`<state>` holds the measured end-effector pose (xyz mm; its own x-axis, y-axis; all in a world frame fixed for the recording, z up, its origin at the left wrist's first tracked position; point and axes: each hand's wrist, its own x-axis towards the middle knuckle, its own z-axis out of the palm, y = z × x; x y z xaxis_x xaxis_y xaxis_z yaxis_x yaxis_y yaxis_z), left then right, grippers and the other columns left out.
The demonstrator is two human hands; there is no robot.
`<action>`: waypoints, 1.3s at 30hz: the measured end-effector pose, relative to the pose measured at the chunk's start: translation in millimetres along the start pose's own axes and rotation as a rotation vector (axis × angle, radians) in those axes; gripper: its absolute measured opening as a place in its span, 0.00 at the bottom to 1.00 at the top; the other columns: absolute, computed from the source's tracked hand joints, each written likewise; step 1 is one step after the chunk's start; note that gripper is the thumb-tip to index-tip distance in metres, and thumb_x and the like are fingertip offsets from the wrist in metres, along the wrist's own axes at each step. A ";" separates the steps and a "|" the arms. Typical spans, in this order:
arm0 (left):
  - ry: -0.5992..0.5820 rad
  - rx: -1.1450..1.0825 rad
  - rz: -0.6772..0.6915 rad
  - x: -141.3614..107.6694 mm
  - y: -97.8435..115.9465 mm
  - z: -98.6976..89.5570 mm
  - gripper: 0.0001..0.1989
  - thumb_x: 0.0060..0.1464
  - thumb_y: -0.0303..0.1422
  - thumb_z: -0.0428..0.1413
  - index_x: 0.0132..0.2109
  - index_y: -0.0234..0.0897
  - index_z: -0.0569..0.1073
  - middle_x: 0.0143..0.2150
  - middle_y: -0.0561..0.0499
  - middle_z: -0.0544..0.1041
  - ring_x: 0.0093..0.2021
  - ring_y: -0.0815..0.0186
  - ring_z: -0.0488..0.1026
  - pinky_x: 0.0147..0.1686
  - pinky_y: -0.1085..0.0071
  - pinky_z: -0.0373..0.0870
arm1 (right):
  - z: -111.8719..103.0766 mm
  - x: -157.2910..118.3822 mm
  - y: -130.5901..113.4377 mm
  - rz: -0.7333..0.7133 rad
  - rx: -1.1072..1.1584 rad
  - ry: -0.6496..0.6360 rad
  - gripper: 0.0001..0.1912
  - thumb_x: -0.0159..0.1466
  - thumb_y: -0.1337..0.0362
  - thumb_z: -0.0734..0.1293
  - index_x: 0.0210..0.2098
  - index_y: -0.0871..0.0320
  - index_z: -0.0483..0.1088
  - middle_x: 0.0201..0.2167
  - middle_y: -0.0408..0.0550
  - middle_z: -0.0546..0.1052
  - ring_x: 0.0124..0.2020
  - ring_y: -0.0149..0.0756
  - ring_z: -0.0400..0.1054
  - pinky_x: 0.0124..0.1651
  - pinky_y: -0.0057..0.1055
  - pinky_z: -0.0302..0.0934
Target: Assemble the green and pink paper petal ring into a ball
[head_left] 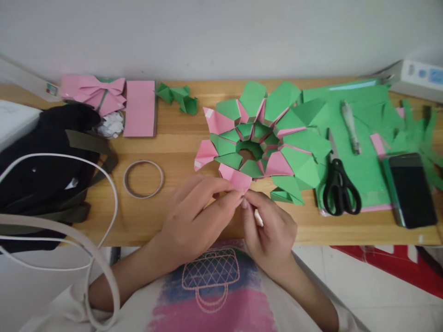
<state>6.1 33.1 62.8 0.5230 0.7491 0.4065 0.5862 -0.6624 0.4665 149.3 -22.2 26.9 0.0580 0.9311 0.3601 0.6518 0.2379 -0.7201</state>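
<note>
A ring-shaped paper flower (294,168), folded from green and pink sheets, lies on the wooden table around an open centre. At its near edge, a pink paper petal (235,176) is pinched at the tip between the thumb and fingers of my left hand (197,221). My right hand (273,228) closes on the same tip from the other side, its thumb and index finger meeting the left fingertips. Something small and white (258,217) shows by the right palm. The exact fold under the fingertips is hidden. Other pink petals (206,153) stick out at the left.
Black-handled scissors (341,186), a phone (411,190) and a clear-barrelled cutter or pen (350,127) rest on green paper (370,180) at right. Leftward are a tape roll (126,180), pink paper stack (140,109), crumpled white paper (112,124), black bag (51,147) and white cable (116,203).
</note>
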 end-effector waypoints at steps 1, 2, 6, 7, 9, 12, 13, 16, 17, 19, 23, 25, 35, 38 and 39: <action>-0.001 -0.013 -0.010 0.3 0.4 -0.5 0.07 0.60 0.24 0.55 0.40 0.41 0.74 0.32 0.55 0.78 0.32 0.69 0.74 0.33 0.71 0.72 | -0.2 0.2 0.0 -0.003 -0.002 0.002 0.12 0.66 0.74 0.61 0.46 0.57 0.70 0.35 0.46 0.83 0.31 0.31 0.77 0.33 0.27 0.69; 0.000 -0.021 -0.024 0.5 0.7 -0.7 0.07 0.61 0.25 0.55 0.39 0.42 0.74 0.31 0.55 0.78 0.32 0.70 0.74 0.33 0.71 0.72 | -0.2 0.4 0.0 -0.004 -0.002 0.001 0.12 0.66 0.74 0.61 0.46 0.56 0.70 0.35 0.46 0.83 0.31 0.31 0.77 0.33 0.27 0.69; 0.013 0.012 -0.008 -0.6 0.1 0.4 0.06 0.60 0.25 0.56 0.40 0.42 0.75 0.32 0.55 0.79 0.33 0.68 0.75 0.33 0.70 0.72 | 0.1 1.1 -0.1 -0.017 0.000 0.008 0.12 0.65 0.74 0.62 0.46 0.57 0.70 0.35 0.46 0.83 0.30 0.32 0.77 0.32 0.27 0.69; 0.023 0.032 0.019 -1.4 -0.3 1.1 0.06 0.60 0.25 0.56 0.40 0.41 0.75 0.33 0.54 0.79 0.33 0.68 0.75 0.34 0.69 0.72 | 0.3 1.3 -0.3 -0.022 -0.005 0.013 0.13 0.65 0.74 0.62 0.46 0.57 0.70 0.34 0.46 0.83 0.29 0.32 0.76 0.32 0.27 0.69; 0.044 0.070 0.080 -3.4 -1.1 2.6 0.06 0.58 0.23 0.58 0.41 0.38 0.75 0.35 0.52 0.79 0.34 0.67 0.75 0.34 0.69 0.71 | 0.5 1.6 -0.8 -0.027 -0.020 0.022 0.14 0.65 0.74 0.62 0.47 0.56 0.71 0.34 0.45 0.83 0.28 0.32 0.76 0.32 0.28 0.69; 0.048 0.107 0.107 -6.5 -1.3 3.9 0.05 0.58 0.24 0.59 0.42 0.34 0.74 0.34 0.50 0.79 0.34 0.67 0.75 0.33 0.68 0.70 | 1.0 1.8 -1.9 -0.038 -0.042 0.032 0.14 0.64 0.74 0.62 0.48 0.56 0.71 0.34 0.45 0.83 0.27 0.33 0.76 0.31 0.28 0.70; 0.043 0.114 0.103 -7.2 -1.0 4.0 0.04 0.58 0.24 0.59 0.42 0.34 0.74 0.34 0.50 0.79 0.34 0.66 0.74 0.32 0.67 0.70 | 1.2 1.9 -2.4 -0.040 -0.044 0.030 0.14 0.65 0.74 0.62 0.47 0.56 0.72 0.34 0.46 0.83 0.27 0.33 0.76 0.31 0.28 0.70; 0.033 0.123 0.056 -7.8 0.6 3.1 0.02 0.59 0.25 0.57 0.39 0.36 0.74 0.32 0.52 0.78 0.31 0.67 0.73 0.31 0.67 0.69 | 2.2 2.0 -4.4 -0.030 -0.045 0.025 0.13 0.65 0.73 0.62 0.46 0.57 0.72 0.34 0.46 0.83 0.26 0.33 0.76 0.30 0.28 0.69; 0.028 0.114 0.033 -7.6 1.1 2.7 0.03 0.59 0.26 0.57 0.38 0.37 0.74 0.31 0.52 0.78 0.31 0.67 0.73 0.31 0.67 0.69 | 2.5 2.0 -5.1 -0.019 -0.044 0.024 0.12 0.65 0.73 0.62 0.45 0.57 0.72 0.33 0.46 0.83 0.26 0.32 0.76 0.30 0.28 0.69; 0.012 0.070 -0.022 -6.9 1.8 2.0 0.04 0.60 0.26 0.56 0.37 0.39 0.74 0.32 0.53 0.78 0.31 0.67 0.73 0.31 0.68 0.70 | 3.0 1.7 -6.4 0.007 -0.044 0.024 0.10 0.66 0.72 0.62 0.44 0.57 0.72 0.32 0.45 0.83 0.25 0.32 0.76 0.30 0.27 0.69; 0.031 -0.022 -0.077 -6.1 1.7 2.6 0.05 0.60 0.26 0.55 0.37 0.40 0.74 0.33 0.53 0.77 0.33 0.69 0.74 0.33 0.70 0.72 | 3.7 0.4 -7.2 0.047 -0.029 0.018 0.09 0.66 0.71 0.62 0.43 0.56 0.72 0.28 0.43 0.82 0.24 0.31 0.74 0.28 0.27 0.67; 0.041 -0.034 -0.091 -5.9 2.0 3.8 0.05 0.60 0.26 0.55 0.37 0.39 0.75 0.32 0.53 0.77 0.33 0.69 0.74 0.33 0.71 0.73 | 3.7 -0.1 -7.1 0.059 -0.022 0.010 0.09 0.66 0.71 0.62 0.43 0.56 0.72 0.28 0.43 0.82 0.24 0.31 0.74 0.28 0.27 0.67; 0.023 -0.094 -0.166 -3.9 0.0 5.7 0.06 0.59 0.26 0.56 0.35 0.41 0.75 0.32 0.55 0.78 0.33 0.70 0.75 0.32 0.72 0.74 | 3.7 -1.4 -5.9 0.068 0.021 -0.002 0.10 0.66 0.72 0.62 0.44 0.56 0.72 0.31 0.43 0.83 0.26 0.31 0.76 0.29 0.27 0.68; 0.010 -0.100 -0.142 -4.0 -2.3 4.2 0.06 0.60 0.27 0.56 0.36 0.42 0.75 0.33 0.55 0.78 0.33 0.70 0.75 0.32 0.71 0.74 | 4.1 -1.0 -4.9 0.058 0.023 0.008 0.10 0.66 0.72 0.62 0.44 0.56 0.72 0.31 0.43 0.83 0.26 0.30 0.76 0.30 0.27 0.68; 0.008 -0.096 -0.129 -4.0 -2.6 3.7 0.06 0.60 0.27 0.55 0.37 0.42 0.75 0.33 0.54 0.78 0.33 0.70 0.75 0.32 0.70 0.74 | 4.2 -0.8 -4.6 0.056 0.017 0.011 0.10 0.66 0.72 0.62 0.44 0.56 0.72 0.31 0.43 0.83 0.26 0.31 0.76 0.30 0.27 0.68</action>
<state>4.7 31.8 57.1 0.4425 0.8280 0.3445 0.5857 -0.5577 0.5881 143.1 -22.9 27.4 0.1020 0.9401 0.3253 0.6342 0.1905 -0.7493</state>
